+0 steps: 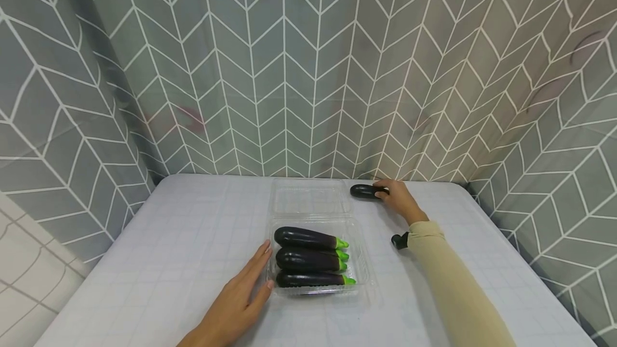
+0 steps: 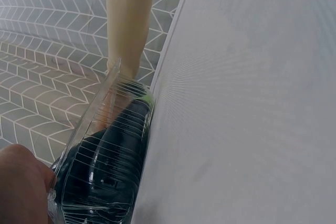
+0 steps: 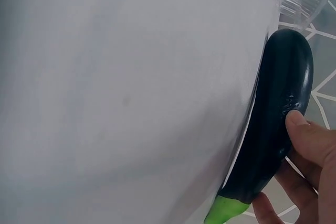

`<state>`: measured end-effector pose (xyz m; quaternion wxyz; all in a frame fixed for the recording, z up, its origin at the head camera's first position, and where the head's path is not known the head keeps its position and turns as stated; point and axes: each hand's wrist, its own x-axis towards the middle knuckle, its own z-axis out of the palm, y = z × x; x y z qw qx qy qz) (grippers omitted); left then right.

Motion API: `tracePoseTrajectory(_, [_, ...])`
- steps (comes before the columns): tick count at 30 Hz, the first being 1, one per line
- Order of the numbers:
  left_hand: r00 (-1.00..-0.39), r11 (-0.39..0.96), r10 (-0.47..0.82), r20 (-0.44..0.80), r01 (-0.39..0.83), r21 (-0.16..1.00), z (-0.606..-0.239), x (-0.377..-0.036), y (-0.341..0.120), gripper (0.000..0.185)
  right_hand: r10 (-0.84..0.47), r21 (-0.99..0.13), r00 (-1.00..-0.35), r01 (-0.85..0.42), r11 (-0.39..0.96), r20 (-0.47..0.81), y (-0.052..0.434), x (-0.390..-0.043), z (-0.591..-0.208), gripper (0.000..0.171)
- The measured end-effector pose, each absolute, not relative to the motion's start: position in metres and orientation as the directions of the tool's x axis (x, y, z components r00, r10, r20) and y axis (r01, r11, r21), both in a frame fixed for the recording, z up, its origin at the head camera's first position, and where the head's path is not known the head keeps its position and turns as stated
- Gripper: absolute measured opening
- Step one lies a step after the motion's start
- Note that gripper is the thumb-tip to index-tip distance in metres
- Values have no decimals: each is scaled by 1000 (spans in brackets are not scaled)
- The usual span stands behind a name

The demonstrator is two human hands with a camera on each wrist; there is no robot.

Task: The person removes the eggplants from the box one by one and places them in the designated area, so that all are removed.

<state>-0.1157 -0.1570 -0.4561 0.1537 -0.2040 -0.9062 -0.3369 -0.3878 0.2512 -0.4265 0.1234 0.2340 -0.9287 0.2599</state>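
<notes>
Scene: a person at a white table (image 1: pixel 159 261) walled in by grey chevron curtain, packing aubergines into a clear clamshell tray (image 1: pixel 362 261).
Right hand: the right hand (image 1: pixel 397 197) reaches to the far edge and curls its fingers (image 3: pixel 310 140) round a loose aubergine (image 1: pixel 365 191), which lies on the table just right of the tray's open lid (image 1: pixel 308 197).
Left hand: the left hand (image 1: pixel 241 296) lies flat with straight fingers, its tips against the tray's near-left wall, holding nothing.
Tray: three aubergines (image 1: pixel 308 257) lie side by side, green stems to the right, filling most of the floor.
Doing it well: by the look of it, the grip wants to sit mid-body, so the fruit stays level when lifted; stem turned to match the others; the left hand bracing the light tray so it does not skate.
Risk: little room remains, so the fourth would likely need to lie on top or be wedged in.
</notes>
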Motion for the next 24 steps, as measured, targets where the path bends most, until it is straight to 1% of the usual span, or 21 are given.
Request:
tracePoseTrajectory(5, [-875, 696, 266, 404, 464, 548, -456, -116, -157, 63, -372, -423, -861, -498, 757, 347, 253, -386, -425, 31])
tracePoseTrajectory(13, [-855, 691, 272, 442, 493, 529, -456, -115, -157, 63, -374, -408, -857, -502, 763, 354, 255, -380, -420, 34])
tracePoseTrajectory(18, [-860, 689, 270, 433, 486, 537, -455, -115, -157, 63, -395, -400, -842, -527, 750, 368, 256, -377, -419, 31])
tracePoseTrajectory(24, [-870, 689, 267, 414, 473, 549, -455, -115, -157, 63, -423, -398, -845, -530, 749, 327, 257, -376, -420, 29])
